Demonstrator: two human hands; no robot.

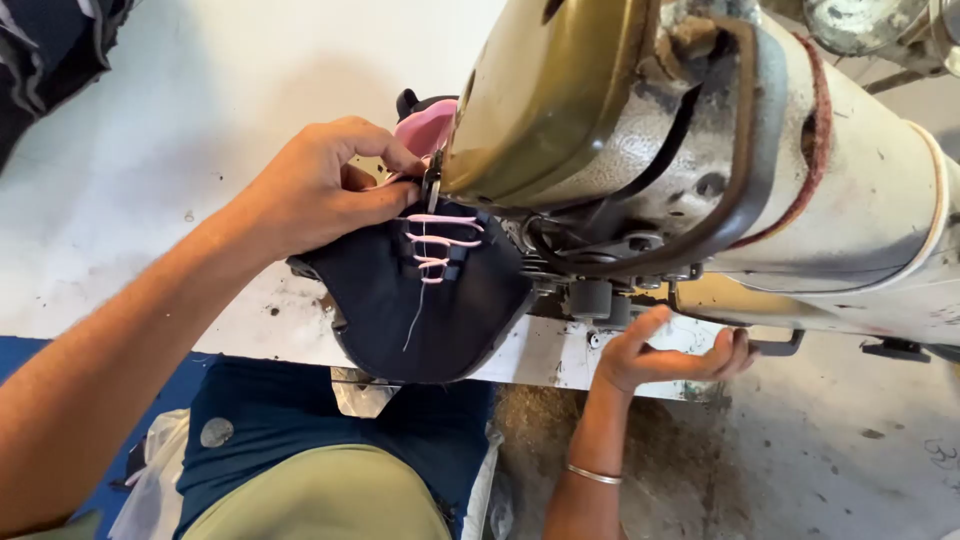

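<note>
Head view — left hand (320, 190) pinches navy shoe upper (420, 300) at sewing machine (700, 150).

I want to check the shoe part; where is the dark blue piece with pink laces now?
In the head view the dark blue shoe upper sits centre-left at the sewing machine, pinched by the left hand.

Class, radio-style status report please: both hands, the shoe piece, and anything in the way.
Left hand pinching dark shoe upper at needle. Right hand open under sewing machine, empty. Loose thread trails over upper; pink laces close to needle.
</note>
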